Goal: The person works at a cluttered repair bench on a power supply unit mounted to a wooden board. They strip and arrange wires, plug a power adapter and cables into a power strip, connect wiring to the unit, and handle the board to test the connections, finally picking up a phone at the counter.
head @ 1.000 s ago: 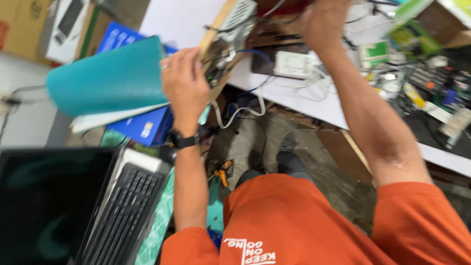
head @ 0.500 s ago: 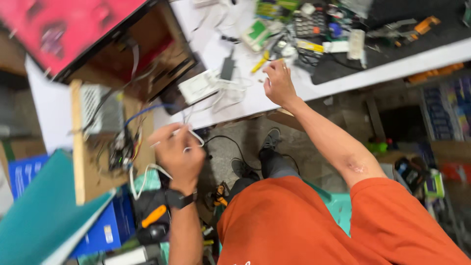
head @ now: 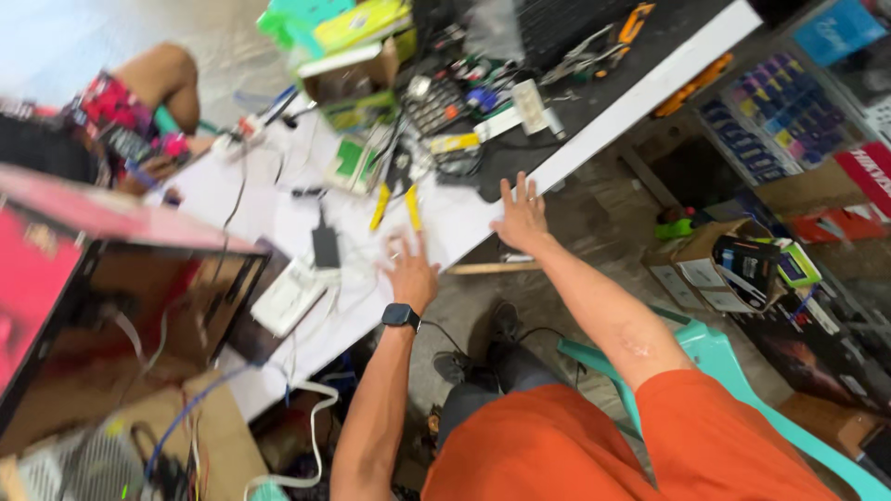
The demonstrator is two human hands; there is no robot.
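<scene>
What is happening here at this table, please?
A person in an orange shirt sits on a teal chair at a cluttered white table. The left hand, with a black watch on the wrist, lies flat on the tabletop near the yellow-handled pliers. The right hand rests on the table's edge. Both hands are empty. Cables, a black adapter and small boxes lie around.

Left hand [head: 409, 269] has let go of the wired wooden board it held up 1.0 s and 0.5 s ago; it now lies flat and empty on the white table [head: 464, 218]. Right hand [head: 522, 215], raised to the clutter earlier, now rests spread on the table edge. View has swung right.
</scene>
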